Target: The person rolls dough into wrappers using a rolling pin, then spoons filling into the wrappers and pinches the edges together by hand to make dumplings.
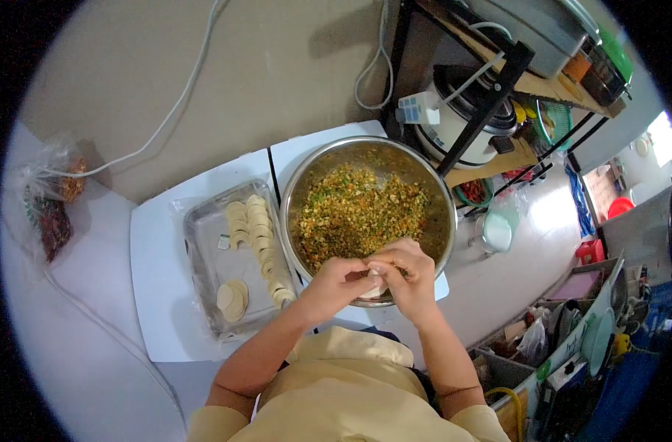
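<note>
Both my hands meet over the near rim of a large steel bowl [291,247] that holds chopped, mixed filling [361,214]. Between the fingers of my left hand [339,283] and my right hand [408,276] a pale dumpling [375,286] is pinched, mostly covered by the fingers. Left of the bowl lies a clear tray [207,258] lined with plastic. Folded dumplings [258,228] stand in rows along its right side. A small stack of round wrappers [233,300] rests at its near end, and a small label [223,241] lies near the middle.
Under the tray and bowl is a white table [159,295] against the wall. A shelf rack [490,103] with a rice cooker [461,132] stands at the right. Plastic bags [52,199] hang or lie at the far left. Crates of goods [542,331] fill the lower right.
</note>
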`<action>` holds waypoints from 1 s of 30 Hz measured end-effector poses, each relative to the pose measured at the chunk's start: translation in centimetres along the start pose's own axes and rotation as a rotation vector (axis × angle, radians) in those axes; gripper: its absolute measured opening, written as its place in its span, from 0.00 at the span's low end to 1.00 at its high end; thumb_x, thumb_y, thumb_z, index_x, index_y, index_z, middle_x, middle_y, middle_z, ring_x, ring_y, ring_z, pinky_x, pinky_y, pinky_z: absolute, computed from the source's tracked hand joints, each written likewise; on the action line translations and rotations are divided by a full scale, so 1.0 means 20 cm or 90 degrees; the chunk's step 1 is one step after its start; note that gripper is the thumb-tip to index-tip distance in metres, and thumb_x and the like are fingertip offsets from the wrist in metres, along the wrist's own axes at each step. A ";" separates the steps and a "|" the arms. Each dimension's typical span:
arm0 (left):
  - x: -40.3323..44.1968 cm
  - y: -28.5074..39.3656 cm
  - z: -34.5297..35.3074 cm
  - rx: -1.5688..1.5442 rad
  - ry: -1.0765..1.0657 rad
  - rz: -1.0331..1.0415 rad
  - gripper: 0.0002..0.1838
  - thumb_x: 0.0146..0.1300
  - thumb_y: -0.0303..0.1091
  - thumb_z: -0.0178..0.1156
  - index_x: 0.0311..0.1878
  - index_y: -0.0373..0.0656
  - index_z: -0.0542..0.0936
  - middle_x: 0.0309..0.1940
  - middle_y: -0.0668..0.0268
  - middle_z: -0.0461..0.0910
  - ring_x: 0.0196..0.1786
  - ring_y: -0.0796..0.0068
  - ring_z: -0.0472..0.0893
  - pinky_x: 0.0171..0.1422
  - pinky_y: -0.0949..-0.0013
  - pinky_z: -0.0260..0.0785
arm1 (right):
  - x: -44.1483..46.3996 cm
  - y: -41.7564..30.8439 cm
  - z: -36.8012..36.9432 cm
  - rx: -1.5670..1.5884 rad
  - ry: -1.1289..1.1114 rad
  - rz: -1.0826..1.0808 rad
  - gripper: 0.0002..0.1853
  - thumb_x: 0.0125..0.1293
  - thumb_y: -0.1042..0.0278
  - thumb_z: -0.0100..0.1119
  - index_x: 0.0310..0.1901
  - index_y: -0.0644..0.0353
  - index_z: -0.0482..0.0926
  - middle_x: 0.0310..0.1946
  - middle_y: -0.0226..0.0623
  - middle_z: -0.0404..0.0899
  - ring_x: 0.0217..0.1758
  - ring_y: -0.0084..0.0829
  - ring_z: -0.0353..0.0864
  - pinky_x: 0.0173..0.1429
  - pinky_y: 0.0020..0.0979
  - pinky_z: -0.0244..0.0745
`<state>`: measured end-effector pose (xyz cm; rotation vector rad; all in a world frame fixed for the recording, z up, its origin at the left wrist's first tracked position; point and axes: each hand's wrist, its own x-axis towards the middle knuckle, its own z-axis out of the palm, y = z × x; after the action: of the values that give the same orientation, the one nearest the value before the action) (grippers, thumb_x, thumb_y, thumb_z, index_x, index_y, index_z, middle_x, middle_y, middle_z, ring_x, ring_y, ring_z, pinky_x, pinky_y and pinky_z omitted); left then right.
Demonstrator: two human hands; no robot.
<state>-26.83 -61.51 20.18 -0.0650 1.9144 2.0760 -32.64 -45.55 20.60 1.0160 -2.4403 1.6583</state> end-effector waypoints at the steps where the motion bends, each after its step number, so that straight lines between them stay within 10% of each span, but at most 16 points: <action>1: 0.00 0.01 -0.01 0.021 0.011 0.006 0.10 0.63 0.29 0.59 0.45 0.33 0.79 0.34 0.66 0.81 0.37 0.82 0.78 0.42 0.76 0.72 | 0.00 -0.01 0.02 0.000 0.000 0.000 0.07 0.59 0.71 0.59 0.36 0.64 0.84 0.34 0.38 0.82 0.39 0.31 0.77 0.48 0.29 0.69; 3: 0.00 0.03 -0.01 0.042 0.023 0.013 0.10 0.63 0.29 0.59 0.45 0.33 0.79 0.34 0.66 0.81 0.37 0.83 0.78 0.43 0.76 0.71 | 0.01 -0.03 0.06 0.399 0.085 0.205 0.15 0.66 0.63 0.53 0.41 0.68 0.82 0.41 0.41 0.81 0.45 0.32 0.78 0.54 0.29 0.69; 7: 0.01 0.04 0.00 -0.045 0.055 0.042 0.10 0.63 0.29 0.60 0.45 0.34 0.79 0.35 0.68 0.81 0.39 0.83 0.77 0.45 0.75 0.71 | -0.02 -0.01 0.06 0.562 0.063 0.306 0.16 0.68 0.63 0.51 0.46 0.67 0.81 0.46 0.40 0.80 0.49 0.28 0.77 0.57 0.28 0.68; 30: -0.01 0.04 0.04 -0.144 0.063 0.062 0.17 0.60 0.25 0.59 0.53 0.34 0.74 0.43 0.64 0.79 0.46 0.76 0.79 0.51 0.71 0.75 | 0.00 -0.05 0.10 0.353 0.082 0.197 0.11 0.64 0.70 0.55 0.40 0.69 0.82 0.47 0.45 0.80 0.51 0.33 0.78 0.57 0.31 0.70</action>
<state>-26.68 -60.75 21.10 -0.1307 1.7601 2.3891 -31.37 -47.45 20.61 0.5389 -2.1838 2.4987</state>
